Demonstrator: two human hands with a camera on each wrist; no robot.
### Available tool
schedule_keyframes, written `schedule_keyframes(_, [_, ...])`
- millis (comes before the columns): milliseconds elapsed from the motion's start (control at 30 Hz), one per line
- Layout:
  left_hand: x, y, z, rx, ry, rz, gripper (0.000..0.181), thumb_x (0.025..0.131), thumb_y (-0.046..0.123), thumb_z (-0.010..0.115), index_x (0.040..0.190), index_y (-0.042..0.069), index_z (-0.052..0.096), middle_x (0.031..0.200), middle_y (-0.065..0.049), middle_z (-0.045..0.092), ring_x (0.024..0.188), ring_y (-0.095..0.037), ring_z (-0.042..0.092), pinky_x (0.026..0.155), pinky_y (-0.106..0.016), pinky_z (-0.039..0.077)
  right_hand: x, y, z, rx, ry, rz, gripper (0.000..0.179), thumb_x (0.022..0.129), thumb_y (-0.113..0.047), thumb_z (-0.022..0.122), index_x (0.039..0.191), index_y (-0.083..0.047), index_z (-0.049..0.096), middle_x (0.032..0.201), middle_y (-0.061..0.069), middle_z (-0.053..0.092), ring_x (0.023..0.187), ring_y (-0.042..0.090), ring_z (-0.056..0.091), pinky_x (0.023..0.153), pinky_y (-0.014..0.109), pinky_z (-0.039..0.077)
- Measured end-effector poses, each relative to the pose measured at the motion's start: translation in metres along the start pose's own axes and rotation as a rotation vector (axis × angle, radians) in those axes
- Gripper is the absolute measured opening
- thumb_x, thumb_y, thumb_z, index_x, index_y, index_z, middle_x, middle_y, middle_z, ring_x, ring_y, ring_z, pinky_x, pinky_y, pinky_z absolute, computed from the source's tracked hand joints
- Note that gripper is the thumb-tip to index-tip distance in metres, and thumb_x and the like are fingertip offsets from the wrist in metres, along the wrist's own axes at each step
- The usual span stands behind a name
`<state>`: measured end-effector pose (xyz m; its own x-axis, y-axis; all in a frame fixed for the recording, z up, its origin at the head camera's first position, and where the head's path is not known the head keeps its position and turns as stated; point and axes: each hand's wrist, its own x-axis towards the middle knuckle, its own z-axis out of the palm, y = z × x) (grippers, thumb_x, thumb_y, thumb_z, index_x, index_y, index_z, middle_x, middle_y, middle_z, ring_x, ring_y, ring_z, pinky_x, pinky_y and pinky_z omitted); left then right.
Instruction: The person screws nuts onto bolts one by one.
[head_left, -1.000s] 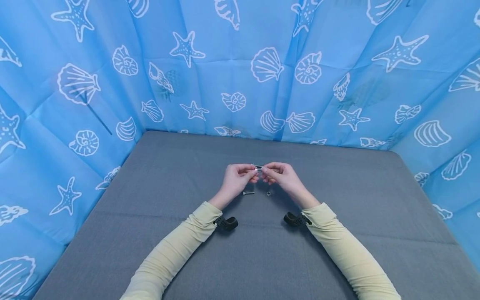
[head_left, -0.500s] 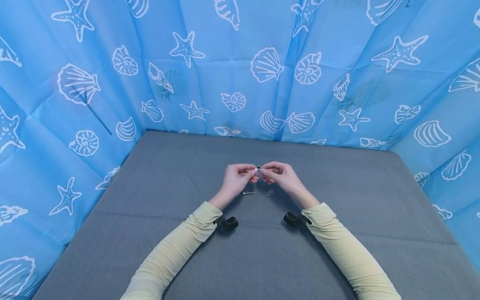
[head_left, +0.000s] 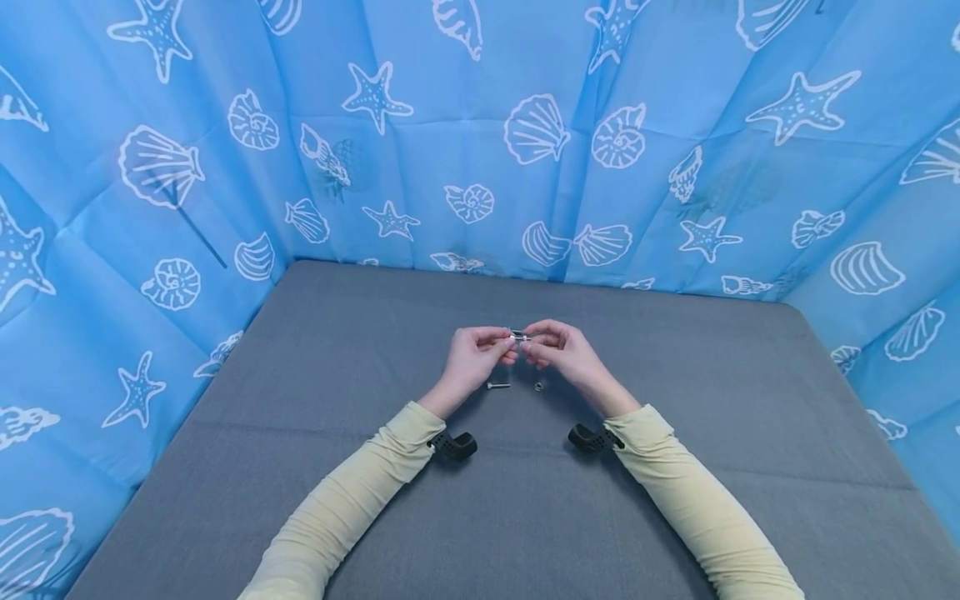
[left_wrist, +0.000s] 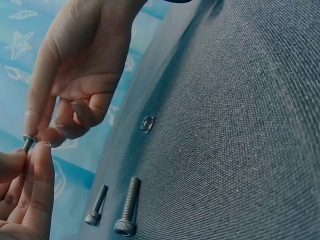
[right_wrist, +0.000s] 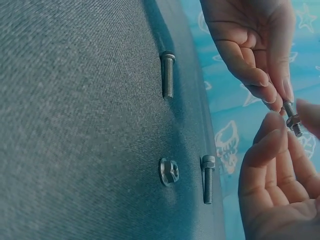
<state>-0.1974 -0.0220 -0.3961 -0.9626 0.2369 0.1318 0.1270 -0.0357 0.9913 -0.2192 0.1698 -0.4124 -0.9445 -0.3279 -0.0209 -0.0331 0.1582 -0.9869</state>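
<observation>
My left hand (head_left: 471, 360) pinches a small metal bolt (right_wrist: 288, 108) by its head end, the threaded tip toward my right hand (head_left: 564, 357). A nut (right_wrist: 293, 121) sits on the bolt's thread, with the tip sticking out past it. The right hand's thumb and forefinger stand spread on either side of the nut; a small gap shows, and contact is hard to tell. On the table below lie a larger socket-head bolt (head_left: 498, 386) and a flanged nut (head_left: 538, 387). Another socket-head bolt (left_wrist: 96, 206) lies farther back, mostly behind the hands in the head view.
A grey cloth-covered table (head_left: 480, 517) spreads under both arms. Blue curtains (head_left: 465, 150) with white shell and starfish prints hang along its back and sides. Each wrist wears a black camera mount, such as the left mount (head_left: 454, 446).
The right fingers have spread apart slightly, so the nut between them shows more clearly. The left hand keeps its pinch on the bolt, and the parts on the table stay where they were.
</observation>
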Motion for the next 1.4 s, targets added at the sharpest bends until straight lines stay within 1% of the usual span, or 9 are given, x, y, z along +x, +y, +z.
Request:
schedule_keyframes(167, [0.0, 0.001, 0.0, 0.002, -0.003, -0.014, 0.024, 0.092, -0.005, 0.06, 0.112, -0.018, 0.06, 0.097, -0.03, 0.066, 0.086, -0.04, 0.067, 0.076, -0.039, 0.058, 0.0, -0.001, 0.0, -0.012, -0.01, -0.026, 0.026, 0.093, -0.008, 0.064, 0.115, 0.005, 0.058, 0.095, 0.019, 0.066, 0.084, 0.032, 0.065, 0.072, 0.041, 0.056])
schedule_keyframes(400, [0.0, 0.001, 0.001, 0.007, 0.007, -0.018, 0.025, 0.092, -0.005, 0.06, 0.113, -0.018, 0.06, 0.097, -0.029, 0.067, 0.085, -0.038, 0.068, 0.075, -0.038, 0.058, -0.001, -0.002, 0.0, -0.043, 0.021, 0.005, 0.026, 0.093, -0.014, 0.065, 0.112, 0.003, 0.062, 0.102, 0.032, 0.061, 0.077, 0.017, 0.063, 0.068, 0.03, 0.055])
schedule_keyframes(600, [0.001, -0.002, 0.003, -0.004, 0.022, 0.006, 0.024, 0.091, -0.008, 0.059, 0.111, -0.021, 0.058, 0.094, -0.033, 0.065, 0.083, -0.041, 0.068, 0.074, -0.041, 0.058, -0.001, -0.001, 0.002, -0.023, 0.031, -0.024, 0.025, 0.092, -0.007, 0.065, 0.112, 0.006, 0.059, 0.101, 0.034, 0.061, 0.076, 0.017, 0.065, 0.071, 0.041, 0.056])
schedule_keyframes(767, [0.001, -0.002, 0.003, 0.006, 0.033, 0.014, 0.023, 0.091, -0.006, 0.06, 0.11, -0.02, 0.06, 0.094, -0.031, 0.066, 0.081, -0.037, 0.069, 0.072, -0.037, 0.059, -0.001, -0.001, 0.002, -0.047, 0.036, -0.015, 0.024, 0.094, -0.013, 0.063, 0.109, 0.005, 0.061, 0.095, 0.03, 0.063, 0.074, 0.015, 0.063, 0.068, 0.037, 0.056])
schedule_keyframes(1000, [0.001, 0.0, 0.004, 0.0, 0.033, -0.001, 0.023, 0.091, -0.007, 0.06, 0.111, -0.019, 0.06, 0.095, -0.032, 0.066, 0.083, -0.038, 0.068, 0.072, -0.037, 0.059, -0.001, -0.001, 0.001, -0.023, 0.03, -0.024, 0.025, 0.092, -0.006, 0.065, 0.114, 0.004, 0.059, 0.1, 0.029, 0.063, 0.085, 0.035, 0.065, 0.076, 0.048, 0.055])
schedule_keyframes(1067, [0.001, 0.0, 0.004, 0.005, 0.031, -0.004, 0.023, 0.091, -0.006, 0.06, 0.11, -0.019, 0.06, 0.095, -0.031, 0.066, 0.083, -0.039, 0.068, 0.073, -0.037, 0.059, -0.001, -0.001, 0.002, -0.024, 0.033, -0.017, 0.023, 0.092, -0.008, 0.065, 0.112, 0.004, 0.06, 0.1, 0.028, 0.063, 0.084, 0.034, 0.065, 0.077, 0.052, 0.054])
schedule_keyframes(1167, [0.001, 0.0, 0.004, 0.018, 0.033, 0.003, 0.022, 0.091, -0.006, 0.06, 0.109, -0.018, 0.061, 0.094, -0.03, 0.067, 0.083, -0.039, 0.068, 0.072, -0.037, 0.059, -0.001, -0.001, 0.001, -0.038, 0.04, -0.012, 0.024, 0.092, -0.012, 0.066, 0.109, 0.004, 0.062, 0.099, 0.029, 0.063, 0.079, 0.022, 0.065, 0.074, 0.046, 0.055])
schedule_keyframes(1267, [0.006, -0.01, 0.003, 0.011, 0.034, -0.002, 0.022, 0.092, -0.004, 0.061, 0.109, -0.017, 0.062, 0.094, -0.03, 0.067, 0.083, -0.039, 0.068, 0.072, -0.037, 0.059, -0.001, -0.001, 0.001, -0.037, 0.045, -0.029, 0.025, 0.092, -0.011, 0.067, 0.11, 0.005, 0.061, 0.096, 0.026, 0.064, 0.077, 0.019, 0.065, 0.07, 0.038, 0.056])
schedule_keyframes(1400, [0.012, -0.025, 0.002, -0.012, 0.039, -0.013, 0.023, 0.091, -0.002, 0.062, 0.111, -0.014, 0.063, 0.095, -0.03, 0.066, 0.084, -0.039, 0.068, 0.072, -0.037, 0.059, -0.001, -0.001, 0.001, -0.032, 0.039, -0.055, 0.025, 0.091, -0.008, 0.067, 0.112, 0.005, 0.061, 0.096, 0.018, 0.066, 0.084, 0.031, 0.065, 0.071, 0.04, 0.055])
